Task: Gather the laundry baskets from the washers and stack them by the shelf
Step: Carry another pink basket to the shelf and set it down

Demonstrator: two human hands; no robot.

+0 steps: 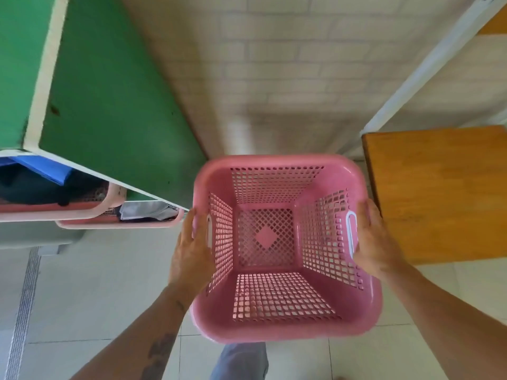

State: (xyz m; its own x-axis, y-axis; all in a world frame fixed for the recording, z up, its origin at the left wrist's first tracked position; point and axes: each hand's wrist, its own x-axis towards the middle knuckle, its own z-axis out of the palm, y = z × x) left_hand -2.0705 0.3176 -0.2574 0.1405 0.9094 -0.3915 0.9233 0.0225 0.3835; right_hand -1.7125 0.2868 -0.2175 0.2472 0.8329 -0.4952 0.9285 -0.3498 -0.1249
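No readable text, label, brand, number or sign showing anywhere; pink basket (279, 242), walls and wooden shelf showing none.

Just the one camera here, head-mounted and wide-angle, looking steeply down past the person's forearms, so the pink basket (282, 242) sits close up in the middle with the tiled floor (82, 283) under it. The far brick wall (274, 64) fills the top of the frame, a green shelf unit (115, 105) leans in from the left and a wooden tabletop (439, 193) sits right, all bowed by the lens.
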